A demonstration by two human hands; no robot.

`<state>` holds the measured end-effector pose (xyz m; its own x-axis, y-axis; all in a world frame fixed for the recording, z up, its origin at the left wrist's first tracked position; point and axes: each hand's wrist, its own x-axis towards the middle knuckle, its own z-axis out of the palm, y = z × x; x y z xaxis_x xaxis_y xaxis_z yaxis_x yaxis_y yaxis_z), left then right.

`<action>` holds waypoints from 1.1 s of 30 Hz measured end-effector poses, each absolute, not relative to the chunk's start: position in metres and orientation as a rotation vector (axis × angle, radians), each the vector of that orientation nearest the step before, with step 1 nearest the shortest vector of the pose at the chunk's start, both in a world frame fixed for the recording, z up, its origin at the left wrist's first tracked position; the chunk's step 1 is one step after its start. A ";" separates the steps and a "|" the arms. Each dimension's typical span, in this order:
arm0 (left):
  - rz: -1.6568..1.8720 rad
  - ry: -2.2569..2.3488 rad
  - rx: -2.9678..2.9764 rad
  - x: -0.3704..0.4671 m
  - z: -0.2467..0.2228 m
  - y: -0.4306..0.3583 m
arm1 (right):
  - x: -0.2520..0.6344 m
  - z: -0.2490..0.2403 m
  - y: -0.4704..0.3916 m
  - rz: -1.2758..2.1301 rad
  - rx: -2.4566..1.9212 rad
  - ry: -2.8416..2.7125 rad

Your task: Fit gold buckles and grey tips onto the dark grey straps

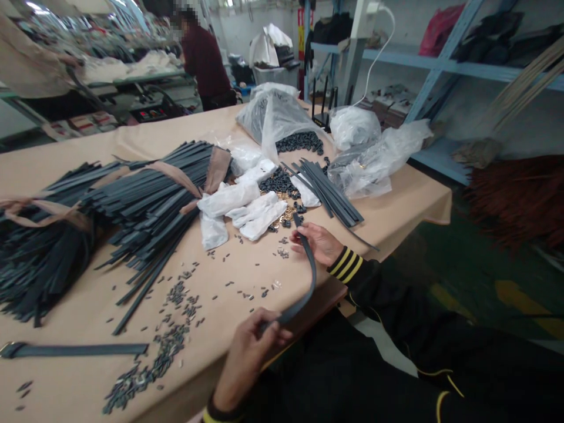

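Fingers of left hand (251, 352) curl closed on lower end of dark flat strap (313, 273); right-hand (324, 244) fingers pinch near its upper tip. Strap bows at near edge of table (220, 335); likely light, bendy, best gripped near both ends. Beyond: small dark pieces (170, 343), bundled straps (154, 194), white packets (258, 214); plastic bag (273, 114) near far edge.

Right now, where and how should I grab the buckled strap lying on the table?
Probably mid-length on the strap, from above, pinching its long edges: it lies flat and straight, with the buckle at one end and loose pieces near the other.
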<state>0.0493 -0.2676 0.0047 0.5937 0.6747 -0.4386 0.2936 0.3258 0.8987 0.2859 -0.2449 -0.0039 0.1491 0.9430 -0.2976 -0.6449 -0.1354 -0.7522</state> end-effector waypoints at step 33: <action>0.660 1.291 1.071 0.053 -0.007 -0.178 | 0.281 -0.028 -0.234 2.479 -0.581 -0.649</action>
<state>0.0534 -0.1783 -0.0074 0.2046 0.8795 -0.4297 0.1667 0.4013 0.9006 0.2813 -0.2344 -0.0276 -0.7794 0.5658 -0.2691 -0.3615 -0.7569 -0.5445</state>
